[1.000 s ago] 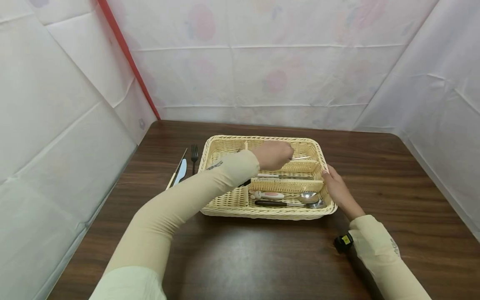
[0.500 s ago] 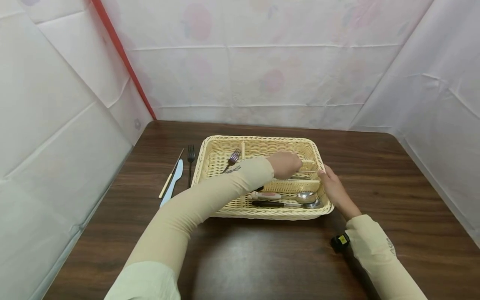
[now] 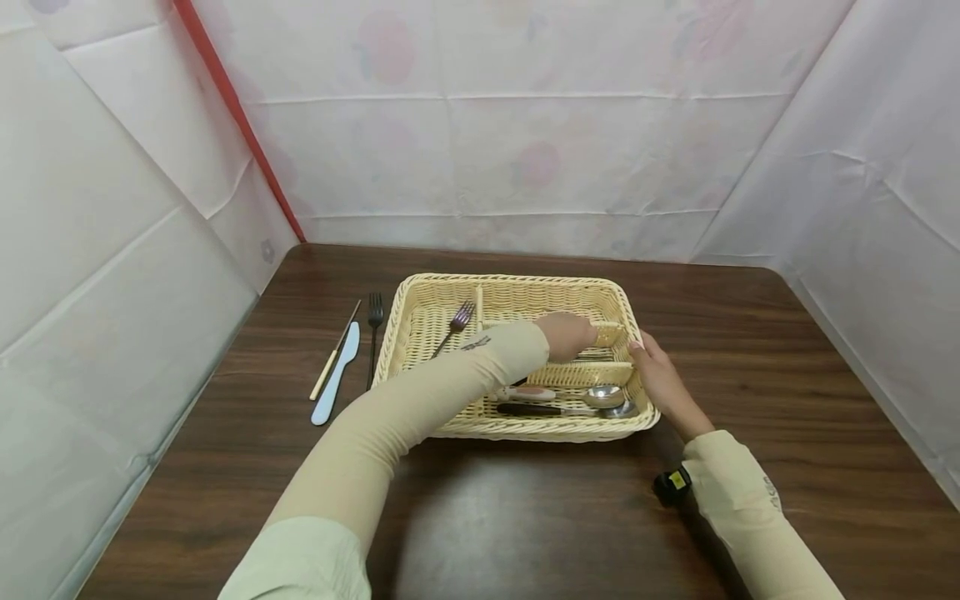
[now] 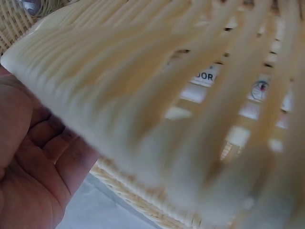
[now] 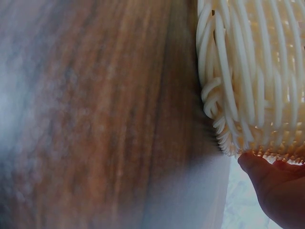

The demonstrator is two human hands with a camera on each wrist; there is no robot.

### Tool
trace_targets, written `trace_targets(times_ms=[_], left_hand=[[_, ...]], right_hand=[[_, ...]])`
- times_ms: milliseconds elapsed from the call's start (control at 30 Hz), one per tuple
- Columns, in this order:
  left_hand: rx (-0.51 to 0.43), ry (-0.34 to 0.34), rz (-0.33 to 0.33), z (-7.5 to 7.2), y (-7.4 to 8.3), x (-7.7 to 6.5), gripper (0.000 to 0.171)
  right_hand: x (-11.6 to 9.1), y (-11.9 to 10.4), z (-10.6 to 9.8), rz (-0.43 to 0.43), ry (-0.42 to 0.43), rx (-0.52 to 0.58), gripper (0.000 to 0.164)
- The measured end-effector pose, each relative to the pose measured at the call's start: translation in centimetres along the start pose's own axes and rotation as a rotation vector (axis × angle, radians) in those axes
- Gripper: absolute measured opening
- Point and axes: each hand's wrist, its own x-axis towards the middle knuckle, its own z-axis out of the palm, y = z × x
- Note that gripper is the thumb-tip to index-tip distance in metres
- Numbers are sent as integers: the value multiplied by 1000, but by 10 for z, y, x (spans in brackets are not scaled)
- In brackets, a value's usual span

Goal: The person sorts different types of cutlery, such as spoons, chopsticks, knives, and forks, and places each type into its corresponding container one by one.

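A cream woven basket [image 3: 517, 431] with dividers holds cutlery. My left hand [image 3: 567, 336] reaches down into its middle right compartment. In the left wrist view, this hand [image 4: 33, 157] has bent fingers beside a woven divider [image 4: 143, 95]; whatever lies at its fingertips is hidden. My right hand [image 3: 663, 383] grips the basket's right end, its thumb on the rim. The right wrist view shows that thumb against the woven wall [image 5: 257, 86]. In the front compartment lie a spoon with a pale pink handle [image 3: 531, 393] and a dark-handled spoon [image 3: 531, 409]. A purplish fork [image 3: 461, 317] lies in the left compartment.
Left of the basket, a black fork [image 3: 375, 312], a light blue knife [image 3: 337, 375] and a thin stick-like utensil with a cream handle [image 3: 324, 375] lie on the dark wooden table [image 3: 480, 517]. White sheeting [image 3: 450, 150] hangs behind and at both sides.
My left hand has moved from the back right compartment forward to the middle one. A thin metal utensil seen by it earlier is now out of sight. My right hand stays on the basket.
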Motion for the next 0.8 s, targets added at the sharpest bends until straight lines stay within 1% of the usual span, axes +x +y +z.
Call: trace_targets(times_ms=[233,433,500,700,800], left_hand=[[73,9,4,4,1,6,20],[115,-25,-12,4,4,12,19],[121,-28,-19,4,5,13,20],[101,-21,-34,7,4,13,20],[110,-36,-37,8,4,12,21]], right_hand=[[0,-2,0,-7,-1,-4,52],[0,-2,0,-12,-6,-9,53],[0,-2,0,-12,-8,-12,53],[0,0,0,-17,-5,-5,52],[0,1,0,-15,0,-6,52]])
